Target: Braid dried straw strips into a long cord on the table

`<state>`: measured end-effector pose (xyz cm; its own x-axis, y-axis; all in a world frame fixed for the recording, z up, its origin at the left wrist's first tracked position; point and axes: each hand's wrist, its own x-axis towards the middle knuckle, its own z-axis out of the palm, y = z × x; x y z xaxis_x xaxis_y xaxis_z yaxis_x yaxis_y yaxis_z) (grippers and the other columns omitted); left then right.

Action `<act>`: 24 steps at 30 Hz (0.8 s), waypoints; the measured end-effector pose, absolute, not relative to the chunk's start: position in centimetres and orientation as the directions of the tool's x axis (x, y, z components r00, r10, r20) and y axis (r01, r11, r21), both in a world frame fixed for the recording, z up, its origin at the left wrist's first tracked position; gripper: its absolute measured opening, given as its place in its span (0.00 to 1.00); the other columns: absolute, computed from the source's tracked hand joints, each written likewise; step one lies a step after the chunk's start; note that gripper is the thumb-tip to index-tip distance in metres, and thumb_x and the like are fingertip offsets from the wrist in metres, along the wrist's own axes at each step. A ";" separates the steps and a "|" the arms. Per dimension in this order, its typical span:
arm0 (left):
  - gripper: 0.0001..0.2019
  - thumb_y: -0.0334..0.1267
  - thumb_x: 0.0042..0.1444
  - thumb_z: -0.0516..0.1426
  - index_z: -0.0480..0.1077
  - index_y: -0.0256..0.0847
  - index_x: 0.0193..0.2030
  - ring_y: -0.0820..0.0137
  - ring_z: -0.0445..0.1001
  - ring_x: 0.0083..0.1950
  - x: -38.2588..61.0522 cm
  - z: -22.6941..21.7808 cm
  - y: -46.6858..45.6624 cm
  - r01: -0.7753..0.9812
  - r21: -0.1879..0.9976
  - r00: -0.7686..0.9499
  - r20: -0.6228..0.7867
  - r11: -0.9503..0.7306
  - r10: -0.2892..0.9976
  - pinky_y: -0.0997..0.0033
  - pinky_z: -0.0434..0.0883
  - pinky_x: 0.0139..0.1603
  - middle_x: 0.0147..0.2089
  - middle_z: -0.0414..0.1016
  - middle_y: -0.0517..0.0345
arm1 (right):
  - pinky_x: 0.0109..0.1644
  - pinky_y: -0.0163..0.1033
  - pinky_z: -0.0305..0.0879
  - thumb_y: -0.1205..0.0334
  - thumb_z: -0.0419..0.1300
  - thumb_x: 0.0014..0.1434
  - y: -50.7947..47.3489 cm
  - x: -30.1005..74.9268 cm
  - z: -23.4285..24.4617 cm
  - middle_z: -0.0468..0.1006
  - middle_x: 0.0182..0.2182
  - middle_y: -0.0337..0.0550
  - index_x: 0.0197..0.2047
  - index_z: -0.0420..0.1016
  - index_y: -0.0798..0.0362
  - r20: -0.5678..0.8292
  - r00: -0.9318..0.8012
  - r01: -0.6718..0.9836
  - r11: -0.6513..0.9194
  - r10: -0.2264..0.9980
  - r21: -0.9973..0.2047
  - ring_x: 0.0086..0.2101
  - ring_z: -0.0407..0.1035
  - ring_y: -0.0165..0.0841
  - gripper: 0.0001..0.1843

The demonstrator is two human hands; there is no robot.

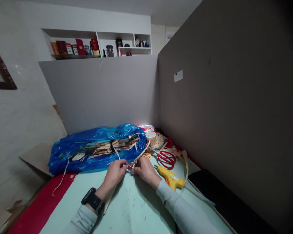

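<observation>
My left hand [116,172], with a black watch on its wrist, is closed in a pinch at the left side of a small shiny object [130,167], dark red and partly clear. Its exact kind is too small to make out. At the object's right side, the fingers of my right hand [146,169] are closed too. A braided straw strand [144,150] rises from beside the right fingers toward a paper cup [150,137]. A flat straw strip [109,201] lies under my left wrist. Right of my right hand are red-handled scissors [166,160] and a yellow glue gun [172,178].
A blue plastic bag [73,143] holding bundled dry straw strips [117,147] stretches along the back of the pale green tabletop [136,211]. A woven piece [159,141] sits beside the cup. Grey partitions [107,94] enclose the back and right; a black item [217,191] lies at right.
</observation>
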<state>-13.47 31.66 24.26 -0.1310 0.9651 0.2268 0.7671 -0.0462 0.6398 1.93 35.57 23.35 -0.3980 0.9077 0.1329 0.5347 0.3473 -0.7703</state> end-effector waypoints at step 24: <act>0.05 0.26 0.44 0.59 0.67 0.34 0.28 0.85 0.48 0.17 -9.3 21.6 27.4 -0.441 0.865 0.010 -0.262 0.240 0.965 0.82 0.48 0.18 0.21 0.64 0.65 | 0.44 0.37 0.58 0.64 0.53 0.61 34.0 4.5 25.4 0.79 0.38 0.53 0.41 0.77 0.59 0.195 -0.407 0.561 0.413 0.892 -0.717 0.43 0.70 0.39 0.12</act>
<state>-9.28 27.42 21.62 0.0105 0.9650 -0.2621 -0.4411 0.2397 0.8649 4.52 33.98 25.39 -0.4071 0.8922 0.1953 0.5611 0.4130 -0.7174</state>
